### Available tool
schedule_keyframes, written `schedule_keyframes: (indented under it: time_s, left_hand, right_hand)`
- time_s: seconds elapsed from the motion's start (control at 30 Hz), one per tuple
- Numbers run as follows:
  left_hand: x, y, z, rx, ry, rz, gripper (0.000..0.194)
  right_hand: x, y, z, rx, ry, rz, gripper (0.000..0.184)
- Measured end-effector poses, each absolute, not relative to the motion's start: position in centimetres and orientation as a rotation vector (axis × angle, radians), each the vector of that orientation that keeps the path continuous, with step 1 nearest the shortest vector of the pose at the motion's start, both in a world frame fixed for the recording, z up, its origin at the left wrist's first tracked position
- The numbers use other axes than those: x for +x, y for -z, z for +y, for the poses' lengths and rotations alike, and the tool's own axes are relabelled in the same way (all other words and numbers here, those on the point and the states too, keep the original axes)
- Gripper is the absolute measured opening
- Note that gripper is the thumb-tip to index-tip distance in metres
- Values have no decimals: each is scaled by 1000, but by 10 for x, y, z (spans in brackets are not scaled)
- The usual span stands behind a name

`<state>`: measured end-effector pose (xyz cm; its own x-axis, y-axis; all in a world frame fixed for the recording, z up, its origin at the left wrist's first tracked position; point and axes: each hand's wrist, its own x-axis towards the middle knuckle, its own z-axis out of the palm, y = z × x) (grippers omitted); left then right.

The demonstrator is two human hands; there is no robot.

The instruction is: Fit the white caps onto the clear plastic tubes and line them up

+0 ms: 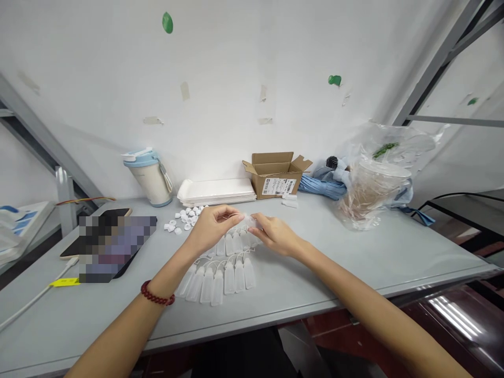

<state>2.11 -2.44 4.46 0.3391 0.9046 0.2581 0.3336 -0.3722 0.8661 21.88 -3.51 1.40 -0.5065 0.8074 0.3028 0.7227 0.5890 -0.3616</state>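
- Head view, the hands: the left hand (210,228) and the right hand (279,235) meet above the counter (374,257). The right hand's thumb and fingers are clamped on a small clear plastic piece (248,221). The left hand's thumb and forefinger are drawn together at the near side of that piece; whether they grip it too, I cannot tell.
- Head view, the things worked on: the clear plastic piece is between the two sets of fingertips, just above a back group of translucent bottles (237,243). A front row of bottles (239,276) lies nearer the counter's edge, thin curved white strips showing at their tops. Loose white caps (185,218) lie in a heap beside the left hand, partly behind it.
- Head view, the step in hand: this looks like close fingertip work on one small piece, with both hands sharing it. The contact itself is too small to make out.
- Head view, what the next move calls for: in my judgement, a steady hold from the right hand, light and exact fingers on the left, and wrists kept high enough not to disturb the bottles below.
- Head view, behind: an open cardboard box (275,181) stands beside a stack of white trays (216,192).
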Motion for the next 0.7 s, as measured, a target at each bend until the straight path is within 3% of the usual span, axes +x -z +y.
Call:
schedule_keyframes:
  time_s: [0.7]
  left_hand:
    - [24, -47, -28, 1934, -955, 1007, 29]
  right_hand:
    - [216, -11, -39, -1222, -115, -2403, 30]
